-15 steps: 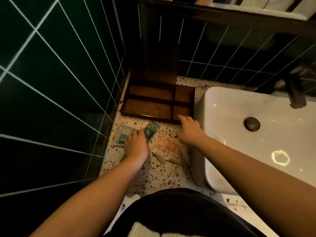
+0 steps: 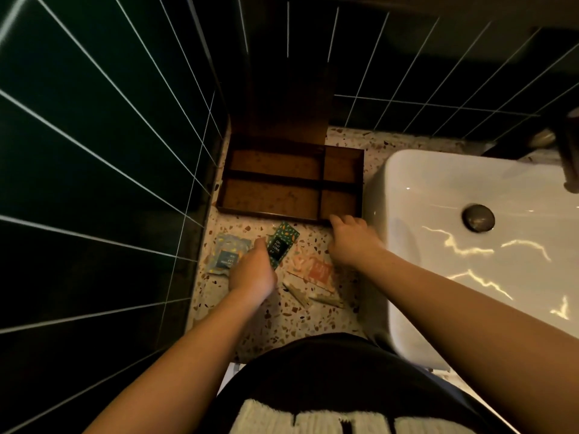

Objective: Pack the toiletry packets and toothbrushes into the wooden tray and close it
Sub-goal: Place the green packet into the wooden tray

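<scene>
The wooden tray (image 2: 233, 211) lies open in the counter's far corner, its four compartments bare; its lid (image 2: 288, 98) stands upright against the wall tiles. In front of it lie a blue packet (image 2: 225, 256), a green comb packet (image 2: 283, 241), an orange packet (image 2: 313, 270) and two wrapped toothbrushes (image 2: 297, 294). My left hand (image 2: 253, 272) rests between the blue and green packets, fingers curled on the green one's lower end. My right hand (image 2: 351, 239) sits at the tray's front right corner, fingertips at the rim, nothing in it.
A white basin (image 2: 438, 245) with a dark drain plug (image 2: 478, 218) fills the right side, close to my right arm. Dark green tiled walls (image 2: 94, 151) close in the left and the back. The terrazzo counter (image 2: 282, 327) is narrow, and a dark tap (image 2: 568, 158) stands at far right.
The head camera has tilted downward, so the mirror shelf is out of view. Both hands stay where they were, the left still on the green packet.
</scene>
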The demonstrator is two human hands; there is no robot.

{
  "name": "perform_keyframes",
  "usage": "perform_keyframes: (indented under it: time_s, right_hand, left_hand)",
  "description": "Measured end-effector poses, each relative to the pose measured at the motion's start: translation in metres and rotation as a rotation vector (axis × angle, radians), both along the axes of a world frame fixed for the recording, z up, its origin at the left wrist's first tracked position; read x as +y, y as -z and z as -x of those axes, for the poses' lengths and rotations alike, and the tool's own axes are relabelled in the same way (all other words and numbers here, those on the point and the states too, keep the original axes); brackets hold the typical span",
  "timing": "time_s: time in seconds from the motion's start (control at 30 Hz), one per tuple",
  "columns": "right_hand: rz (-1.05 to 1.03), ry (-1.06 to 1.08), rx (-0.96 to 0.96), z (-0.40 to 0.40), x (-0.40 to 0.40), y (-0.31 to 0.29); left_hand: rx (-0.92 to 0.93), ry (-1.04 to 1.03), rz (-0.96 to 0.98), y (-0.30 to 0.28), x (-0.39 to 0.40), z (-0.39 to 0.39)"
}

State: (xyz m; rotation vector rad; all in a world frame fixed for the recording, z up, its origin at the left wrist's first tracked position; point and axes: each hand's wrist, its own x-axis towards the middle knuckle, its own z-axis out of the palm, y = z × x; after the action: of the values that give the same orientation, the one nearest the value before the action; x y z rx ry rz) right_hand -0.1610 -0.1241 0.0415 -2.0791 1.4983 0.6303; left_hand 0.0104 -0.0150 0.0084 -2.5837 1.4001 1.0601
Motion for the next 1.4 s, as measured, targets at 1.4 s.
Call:
perform_keyframes:
  time_s: [1.4]
  right_hand:
    - [-0.020,-0.013,-0.023,0.003,0.001,0.002]
  left_hand:
    - [-0.257,0.309,0.279,-0.006,-0.103,-0.024]
